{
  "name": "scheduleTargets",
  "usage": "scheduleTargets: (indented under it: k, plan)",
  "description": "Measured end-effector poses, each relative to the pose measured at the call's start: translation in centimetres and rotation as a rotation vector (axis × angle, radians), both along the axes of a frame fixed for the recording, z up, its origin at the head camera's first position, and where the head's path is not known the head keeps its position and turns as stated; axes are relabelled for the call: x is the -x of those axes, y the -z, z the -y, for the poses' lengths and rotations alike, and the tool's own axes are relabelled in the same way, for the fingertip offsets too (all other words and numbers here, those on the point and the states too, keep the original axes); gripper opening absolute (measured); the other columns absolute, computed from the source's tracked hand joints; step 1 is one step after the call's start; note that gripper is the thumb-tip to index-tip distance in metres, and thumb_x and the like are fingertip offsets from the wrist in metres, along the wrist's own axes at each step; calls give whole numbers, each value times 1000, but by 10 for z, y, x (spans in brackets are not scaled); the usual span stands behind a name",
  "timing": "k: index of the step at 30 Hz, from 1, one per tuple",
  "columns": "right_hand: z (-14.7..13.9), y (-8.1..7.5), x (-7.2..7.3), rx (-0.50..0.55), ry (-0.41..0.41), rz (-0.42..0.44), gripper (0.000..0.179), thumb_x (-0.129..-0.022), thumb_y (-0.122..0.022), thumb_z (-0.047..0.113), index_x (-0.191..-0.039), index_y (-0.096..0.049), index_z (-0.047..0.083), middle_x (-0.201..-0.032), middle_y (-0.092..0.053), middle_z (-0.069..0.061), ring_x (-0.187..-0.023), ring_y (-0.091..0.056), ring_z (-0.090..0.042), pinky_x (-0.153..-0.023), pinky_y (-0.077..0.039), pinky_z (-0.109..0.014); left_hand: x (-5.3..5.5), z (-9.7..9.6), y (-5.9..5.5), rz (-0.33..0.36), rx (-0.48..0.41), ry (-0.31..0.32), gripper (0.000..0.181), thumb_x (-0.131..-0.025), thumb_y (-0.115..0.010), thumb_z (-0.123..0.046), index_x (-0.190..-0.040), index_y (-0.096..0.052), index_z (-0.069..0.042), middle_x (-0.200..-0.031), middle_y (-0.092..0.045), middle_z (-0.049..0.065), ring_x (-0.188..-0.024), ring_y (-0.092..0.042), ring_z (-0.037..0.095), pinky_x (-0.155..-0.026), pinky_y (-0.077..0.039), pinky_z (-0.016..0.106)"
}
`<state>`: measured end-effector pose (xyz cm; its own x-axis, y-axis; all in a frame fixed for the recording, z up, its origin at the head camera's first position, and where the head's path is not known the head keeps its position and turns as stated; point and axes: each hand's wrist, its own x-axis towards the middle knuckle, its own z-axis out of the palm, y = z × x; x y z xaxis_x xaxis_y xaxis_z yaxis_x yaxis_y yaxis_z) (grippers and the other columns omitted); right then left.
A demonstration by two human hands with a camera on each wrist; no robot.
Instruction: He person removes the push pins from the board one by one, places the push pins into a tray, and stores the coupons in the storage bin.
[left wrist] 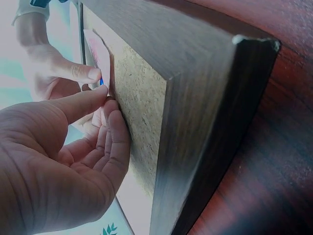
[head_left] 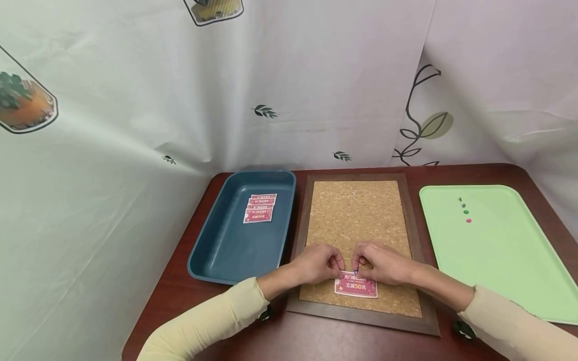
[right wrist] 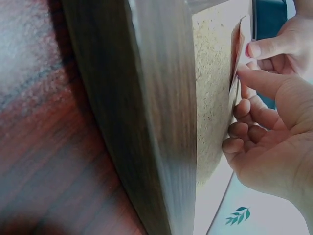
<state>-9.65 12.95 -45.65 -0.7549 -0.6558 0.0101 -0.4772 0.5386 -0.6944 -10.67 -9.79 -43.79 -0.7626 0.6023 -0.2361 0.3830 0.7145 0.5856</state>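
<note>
A pink and white paper coupon [head_left: 354,286] lies over the lower part of a cork board [head_left: 361,225] with a brown wooden frame. At the coupon's upper left corner, my left hand [head_left: 318,262] pinches the paper between thumb and fingers. My right hand [head_left: 386,263] holds a small blue push pin [head_left: 355,272] at the coupon's top edge. In the left wrist view, the blue pin [left wrist: 101,82] shows between the two thumbs, against the coupon [left wrist: 100,53]. The coupon stands slightly off the cork along one side in the right wrist view; the pin's tip is hidden.
Left of the board stands a dark blue tray [head_left: 226,250] with several overlapping coupons [head_left: 259,214]. On the right, a light green tray [head_left: 501,260] holds several small pins, including a green pin [head_left: 466,212] and a pink pin [head_left: 468,220]. A tiny pale object [head_left: 354,191] sits high on the cork.
</note>
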Motion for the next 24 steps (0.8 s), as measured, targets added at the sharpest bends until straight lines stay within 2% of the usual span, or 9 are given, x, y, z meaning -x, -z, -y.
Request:
scheduleTargets:
  k: [18, 24]
  plan:
    - [-1, -1, 0, -2, -21, -29, 22, -87, -84, 3, -90, -67, 18, -84, -52, 9, -79, -47, -6, -67, -40, -26, 1, -1, 0, 11, 14, -1, 18, -88, -89, -12, -83, -72, -17, -69, -63, -14, -64, -57, -4, -66, -46, 17]
    - [-2, 0, 1, 14, -24, -8, 21, -87, -83, 4, -92, -67, 18, -85, -52, 8, -79, -47, -6, -67, -40, -26, 1, -1, -1, 13, 15, 1, 18, -88, -89, -12, -83, -72, -16, -68, -63, -14, -64, -57, -4, -65, -46, 17]
